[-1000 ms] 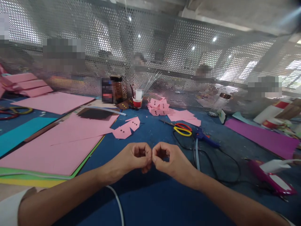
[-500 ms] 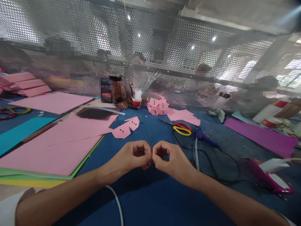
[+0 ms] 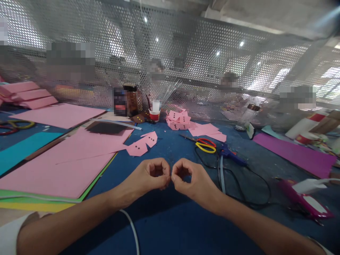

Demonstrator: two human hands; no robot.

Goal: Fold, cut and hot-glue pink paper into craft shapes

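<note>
- Grip of left hand (image 3: 147,177) and right hand (image 3: 197,179) is curled narrow; whether anything is held cannot be told.
- Dotted pink paper (image 3: 138,147) is seen on the counter (image 3: 164,226) beyond the left hand.

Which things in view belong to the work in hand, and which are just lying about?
Likely in the work, by nearness to the left hand and right hand, which show no held item:
dotted pink cutouts
red-and-yellow scissors
blue glue gun

Probably just lying about:
purple sheet
teal sheet
lidded jar
magenta device
</note>
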